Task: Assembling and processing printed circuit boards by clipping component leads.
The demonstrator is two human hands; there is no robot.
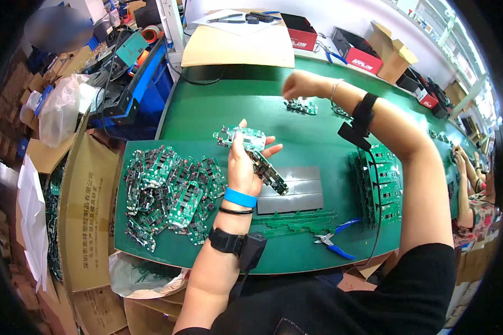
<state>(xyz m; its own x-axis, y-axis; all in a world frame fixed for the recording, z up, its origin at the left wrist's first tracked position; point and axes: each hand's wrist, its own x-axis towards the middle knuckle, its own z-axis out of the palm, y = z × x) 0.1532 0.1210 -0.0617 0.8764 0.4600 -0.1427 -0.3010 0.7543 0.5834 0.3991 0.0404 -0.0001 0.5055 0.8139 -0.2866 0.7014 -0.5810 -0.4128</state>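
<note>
My left hand (pixel 245 162) is closed around a green circuit board (pixel 250 139), its thumb pressed on top. A second, darker circuit board (pixel 268 173) slants down from the same palm. Farther off to the right, my right hand (pixel 307 85) hangs over the table with its fingers curled and blurred by motion. Just below it lies a small group of circuit boards (pixel 303 107); whether the fingers touch them I cannot tell. Left of my left forearm, a heap of loose circuit boards (pixel 170 190) covers the table's corner.
Grey metal plates (pixel 290 190) lie before me, with thin green board strips (pixel 296 222) and blue-handled cutters (pixel 336 240) nearer. Stacked board panels (pixel 385 184) stand at right. A cardboard box (pixel 89 218) flanks the green table (pixel 207 106). Another person's hands (pixel 461 159) work far right.
</note>
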